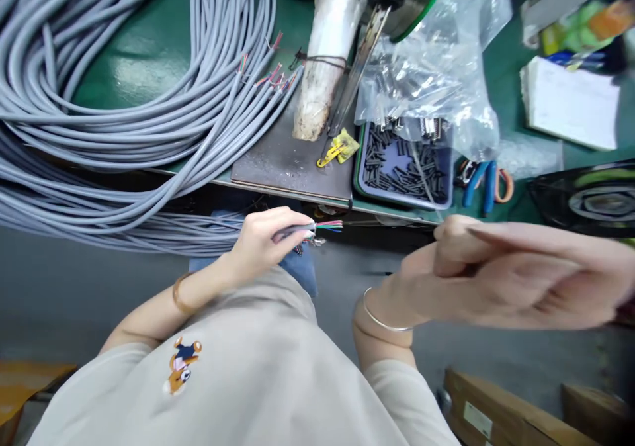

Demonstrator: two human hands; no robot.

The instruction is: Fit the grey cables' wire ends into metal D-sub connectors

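Note:
My left hand (270, 237) pinches the end of a grey cable (292, 231) between thumb and fingers, just off the bench's front edge. Several thin coloured wires (330, 225) fan out of that cable end, pointing right. Below the fingertips are small metal bits (316, 241), too small to make out. Raised on the right, close to the camera, is my right hand (510, 270); its fingers are curled closed and partly blurred. What they hold, if anything, is hidden. A thin pale strand (427, 184) crosses the parts tray towards this hand.
Grey cable coils (163, 118) cover the bench's left side. A blue tray (358, 168) holds black tube pieces, with a plastic bag (436, 55) over its back. Blue-handled pliers (489, 184), a paper pad (570, 102) and a white wrapped tool (325, 62) lie around. Cardboard boxes (506, 409) stand below.

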